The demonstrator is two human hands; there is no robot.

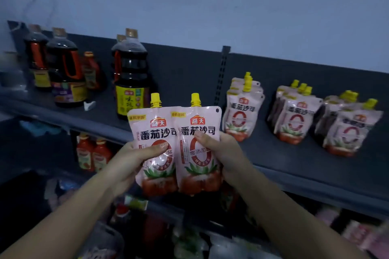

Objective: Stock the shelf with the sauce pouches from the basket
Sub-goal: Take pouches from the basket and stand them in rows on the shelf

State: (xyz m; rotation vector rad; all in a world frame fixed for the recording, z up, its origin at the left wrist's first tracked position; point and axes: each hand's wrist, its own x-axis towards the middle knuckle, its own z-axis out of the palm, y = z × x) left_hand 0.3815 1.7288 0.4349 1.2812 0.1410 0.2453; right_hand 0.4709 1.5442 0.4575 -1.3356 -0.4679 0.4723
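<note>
Two tomato sauce pouches (197, 128) stand side by side near the shelf (273, 151); left hand (133, 160) grips one, right hand (229, 157) the other.

Two pouches (175, 132) are held side by side before the shelf (273, 153), left hand (134, 160) at nine o'clock, right hand (225, 153) at three. Pouch stacks (294, 115) sit on the shelf at two o'clock, bottles (130, 82) at eleven.

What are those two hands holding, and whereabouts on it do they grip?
The left hand grips the left sauce pouch at mid-body, thumb across its front; the right hand grips the right sauce pouch the same way.
</note>
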